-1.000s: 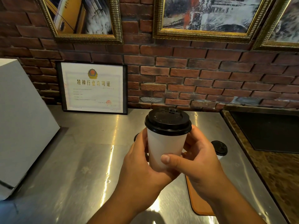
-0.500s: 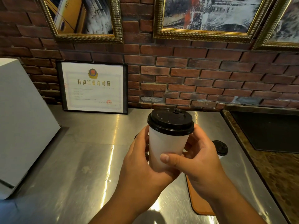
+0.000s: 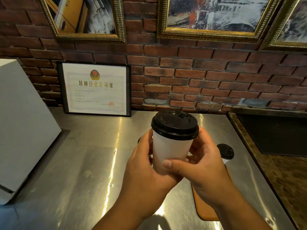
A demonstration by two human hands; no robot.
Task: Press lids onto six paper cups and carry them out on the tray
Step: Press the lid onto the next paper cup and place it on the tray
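A white paper cup (image 3: 171, 151) with a black lid (image 3: 174, 125) is held up above the steel counter in both hands. My left hand (image 3: 146, 176) wraps its left side and bottom. My right hand (image 3: 201, 165) wraps its right side, thumb across the front. Behind my right hand a second lidded cup (image 3: 225, 151) stands on the brown tray (image 3: 202, 208), most of which my right forearm hides. A dark lid edge (image 3: 139, 139) peeks out behind my left hand.
The steel counter (image 3: 83, 171) runs to a brick wall. A framed certificate (image 3: 95, 89) leans on the wall at the back. A white box (image 3: 21, 123) stands at the left. A stone-edged surface with a dark mat (image 3: 274, 135) lies to the right.
The cup in my two hands has drifted slightly to the right and a little upward. My grip on it is the same.
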